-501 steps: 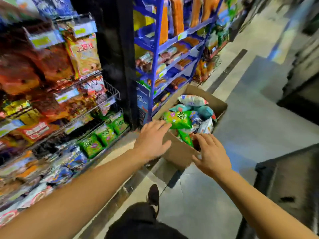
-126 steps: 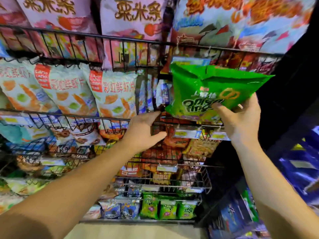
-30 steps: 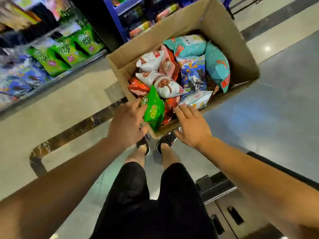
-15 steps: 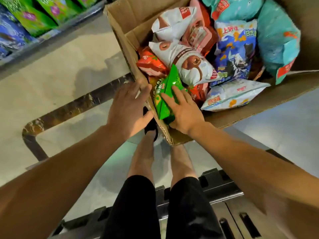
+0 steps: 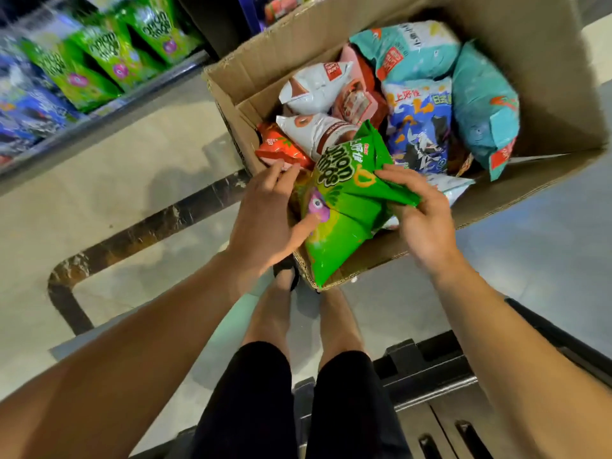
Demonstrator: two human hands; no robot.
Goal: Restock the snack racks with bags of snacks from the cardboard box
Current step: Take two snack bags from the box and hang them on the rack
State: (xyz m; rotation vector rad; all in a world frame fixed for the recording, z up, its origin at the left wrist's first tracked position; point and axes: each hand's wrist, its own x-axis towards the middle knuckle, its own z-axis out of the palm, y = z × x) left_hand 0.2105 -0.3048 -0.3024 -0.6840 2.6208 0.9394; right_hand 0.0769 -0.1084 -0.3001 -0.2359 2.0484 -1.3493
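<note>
Green bag [image 5: 344, 210] now between both hands

The floor [image 5: 116, 180] was pale beige stone tile, crossed by a dark marbled inlay strip [image 5: 145, 230] that bent at a rounded corner. To the right the tiles turned grey [image 5: 546, 246] and glossy. The person's 2 bare legs [image 5: 275, 313] stood by the strip, in black shorts [image 5: 291, 409] and dark sandals. A black metal fixture [image 5: 437, 385] with slots sat at the bottom right.
</note>
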